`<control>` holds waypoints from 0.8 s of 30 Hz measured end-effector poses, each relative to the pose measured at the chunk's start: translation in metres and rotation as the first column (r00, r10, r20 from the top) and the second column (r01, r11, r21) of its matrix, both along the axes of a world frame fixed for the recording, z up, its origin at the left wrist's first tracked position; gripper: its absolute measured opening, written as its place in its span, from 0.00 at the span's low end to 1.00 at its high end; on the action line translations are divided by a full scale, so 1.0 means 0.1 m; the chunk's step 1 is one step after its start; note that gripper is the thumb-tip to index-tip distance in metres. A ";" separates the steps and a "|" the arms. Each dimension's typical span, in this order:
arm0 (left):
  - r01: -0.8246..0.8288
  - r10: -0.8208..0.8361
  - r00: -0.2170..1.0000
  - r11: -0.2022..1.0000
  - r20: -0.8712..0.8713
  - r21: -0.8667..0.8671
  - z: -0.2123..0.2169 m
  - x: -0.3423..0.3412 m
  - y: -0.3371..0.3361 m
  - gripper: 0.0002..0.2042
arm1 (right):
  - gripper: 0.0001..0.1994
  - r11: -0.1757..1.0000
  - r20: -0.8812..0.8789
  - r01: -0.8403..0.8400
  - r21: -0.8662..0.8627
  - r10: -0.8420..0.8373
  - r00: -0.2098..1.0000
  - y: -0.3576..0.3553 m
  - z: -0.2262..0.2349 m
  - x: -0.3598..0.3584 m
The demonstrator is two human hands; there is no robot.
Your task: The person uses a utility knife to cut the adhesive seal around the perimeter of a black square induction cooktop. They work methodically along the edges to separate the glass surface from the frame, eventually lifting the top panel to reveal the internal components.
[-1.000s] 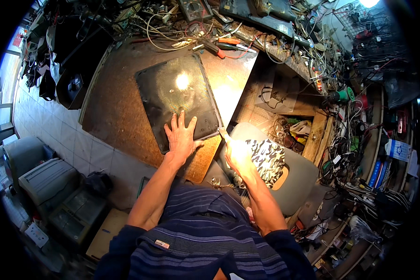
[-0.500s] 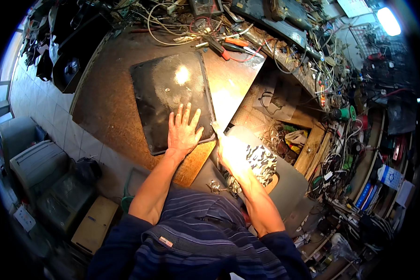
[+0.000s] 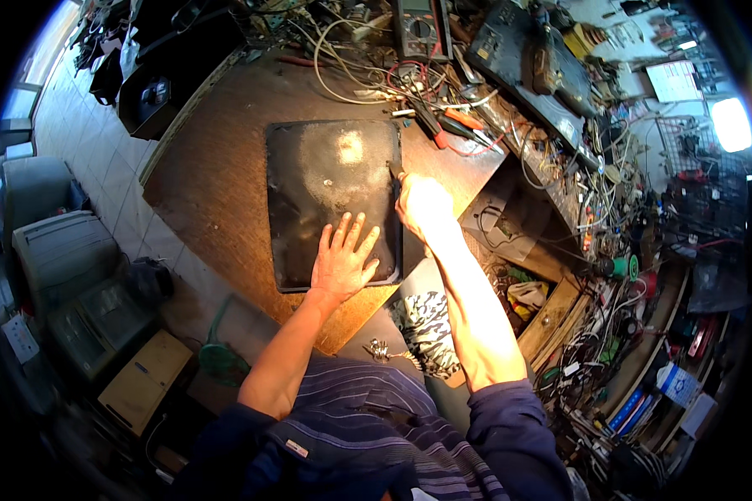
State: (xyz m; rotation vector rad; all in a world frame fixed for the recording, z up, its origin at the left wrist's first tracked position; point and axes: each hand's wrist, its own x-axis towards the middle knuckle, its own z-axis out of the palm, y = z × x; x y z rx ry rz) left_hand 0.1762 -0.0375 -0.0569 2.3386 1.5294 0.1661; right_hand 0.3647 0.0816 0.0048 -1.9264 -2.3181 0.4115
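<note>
Flat black panel on the brown workbench

We see the left hand [image 3: 342,260] spread flat on the black panel [image 3: 330,196], gripping nothing; the right hand [image 3: 422,204] at the panel's right edge seems closed around a thin dark tool [image 3: 395,177], glare obscuring the fingers

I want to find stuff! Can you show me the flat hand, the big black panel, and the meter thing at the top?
left hand [image 3: 342,260], head view, on the back of the hand.
black panel [image 3: 322,179], head view, on its bare middle.
multimeter [image 3: 422,27], head view, on its body.
</note>
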 end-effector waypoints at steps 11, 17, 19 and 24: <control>-0.007 0.007 0.999 1.000 0.043 0.001 -0.02 -0.01 -0.01 0.32 | 0.15 0.991 -0.009 0.014 -0.135 -0.016 1.000 0.92 0.06 -0.02; -0.008 0.008 0.999 1.000 0.034 0.009 0.01 -0.03 0.00 0.31 | 0.18 0.994 -0.148 0.064 0.084 -0.051 0.988 -0.58 0.13 0.15; 0.005 -0.005 1.000 1.000 0.025 0.006 0.01 -0.02 0.01 0.31 | 0.23 0.985 -0.127 0.108 -0.137 -0.125 0.984 -1.22 0.29 0.12; 0.015 -0.017 0.999 0.997 0.027 0.069 -0.01 -0.01 -0.01 0.29 | 0.32 0.945 -0.097 0.160 -0.284 -0.194 0.976 -2.34 0.35 0.06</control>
